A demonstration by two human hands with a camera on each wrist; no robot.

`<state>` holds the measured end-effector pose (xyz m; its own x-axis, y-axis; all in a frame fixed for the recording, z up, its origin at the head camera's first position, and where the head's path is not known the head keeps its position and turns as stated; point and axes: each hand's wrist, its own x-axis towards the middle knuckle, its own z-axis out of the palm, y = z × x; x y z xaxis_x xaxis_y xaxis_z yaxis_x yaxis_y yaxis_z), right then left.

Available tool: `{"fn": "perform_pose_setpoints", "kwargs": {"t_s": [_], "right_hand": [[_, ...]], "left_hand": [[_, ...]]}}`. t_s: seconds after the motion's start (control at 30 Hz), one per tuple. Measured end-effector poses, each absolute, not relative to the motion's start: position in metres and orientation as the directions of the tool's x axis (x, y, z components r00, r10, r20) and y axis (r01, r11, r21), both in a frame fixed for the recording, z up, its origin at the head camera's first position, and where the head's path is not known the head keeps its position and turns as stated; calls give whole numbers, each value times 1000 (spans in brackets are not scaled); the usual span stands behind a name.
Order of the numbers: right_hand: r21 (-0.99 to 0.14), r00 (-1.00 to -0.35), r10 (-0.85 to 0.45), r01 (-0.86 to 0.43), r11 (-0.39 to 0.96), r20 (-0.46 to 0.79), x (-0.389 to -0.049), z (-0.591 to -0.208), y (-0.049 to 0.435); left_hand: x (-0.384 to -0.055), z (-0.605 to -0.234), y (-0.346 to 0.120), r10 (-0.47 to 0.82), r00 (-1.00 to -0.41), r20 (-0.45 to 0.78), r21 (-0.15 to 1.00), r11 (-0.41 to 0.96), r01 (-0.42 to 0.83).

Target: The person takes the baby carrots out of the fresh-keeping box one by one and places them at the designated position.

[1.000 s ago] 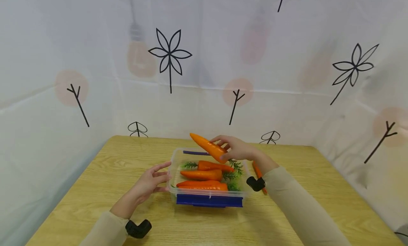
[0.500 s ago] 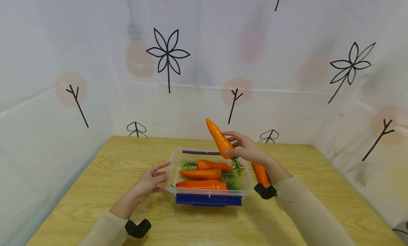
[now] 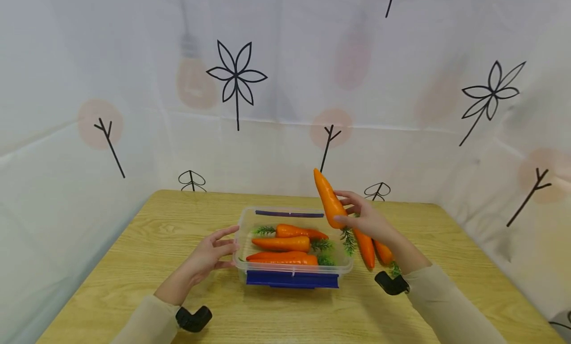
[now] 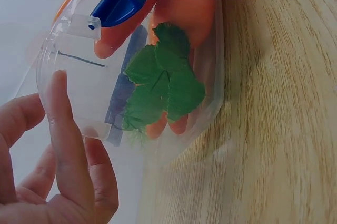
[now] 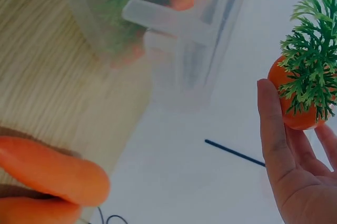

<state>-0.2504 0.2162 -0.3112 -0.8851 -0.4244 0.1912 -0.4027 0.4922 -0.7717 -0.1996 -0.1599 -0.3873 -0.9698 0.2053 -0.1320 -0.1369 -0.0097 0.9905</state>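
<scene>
My right hand (image 3: 369, 221) pinches an orange carrot (image 3: 329, 199) by its thick end, tip pointing up and green leaves hanging down, above the right end of a clear plastic box (image 3: 243, 229). In the right wrist view, the leafy end of this carrot (image 5: 295, 118) rests between thumb and fingers. Several carrots (image 3: 282, 243) lie crosswise inside the box. At the box's left end, my left hand (image 3: 210, 255) touches the wall with spread fingers. The left wrist view shows the fingers (image 4: 66, 124) against the clear wall.
Two more carrots (image 3: 366, 250) lie on the wooden table (image 3: 187, 220) right of the box, partly behind my right hand and forearm. A blue latch flap (image 3: 292, 279) hangs at the box's front. A patterned white cloth (image 3: 285, 150) stands behind the table.
My right hand has carried the carrot rightward from over the box's middle, and the carrot has tilted more upright. The carrots on the table show more now. My left hand has stayed put.
</scene>
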Motion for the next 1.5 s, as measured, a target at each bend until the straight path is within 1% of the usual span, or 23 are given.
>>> {"fn": "perform_pose_setpoints", "kwargs": {"t_s": [0.33,0.53,0.9,1.13,1.37,1.5], "right_hand": [[-815,-897,-399,-373,444,193,-242,-321,238],[-798,-904,-370,-380,467,214,-238,-328,252],[-812,-928,-301,-344,471,218,-227,-336,278],[-787,-947,-244,-311,533,208,-225,-342,293],[-787,-953,-220,-296,541,207,-224,-348,306],[-766,-959,-199,-282,578,203,-222,-350,313]], "left_hand": [[-200,-389,-161,211,-968,-132,990,-19,-139],[-200,-388,-161,220,-967,-127,991,-16,-134],[-199,-387,-160,229,-965,-125,991,-10,-131],[-199,-387,-160,227,-966,-125,991,-7,-130],[-201,-388,-161,219,-967,-127,991,-8,-132],[-202,-389,-162,221,-967,-128,991,-10,-134]]}}
